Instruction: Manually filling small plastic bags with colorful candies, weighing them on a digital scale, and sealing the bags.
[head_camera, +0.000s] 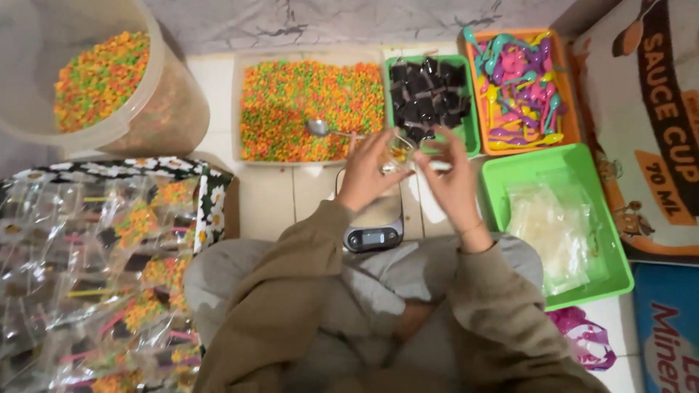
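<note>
Looking down from my head, my left hand [368,171] and my right hand [449,175] are raised close together over the small kitchen scale [373,222] that sits on the tiled floor [273,196] just in front of my knees. Between them I pinch a small clear plastic bag [399,151], left fingers closed on one side, right fingers curled on the other; a few coloured bits show inside it, though it is blurred and I cannot tell how full it is. Just beyond my hands lies a wide clear tray [312,109] filled with orange, green and yellow cereal bits, with a metal spoon [324,129] resting in it, bowl to the left. Right of that tray is a small green basket [431,98] of dark, glossy sachets, and right again an orange basket [520,87] heaped with little plastic spoons in pink, purple, teal and yellow. Beside my right forearm a larger green basket [557,222] holds a stack of empty clear bags. At far left a big clear tub [98,76] holds more of the same cereal, and below it a flowered cloth [211,207] carries a heap of filled packets [102,276]. A printed cardboard box [644,124] stands at the far right.
</note>
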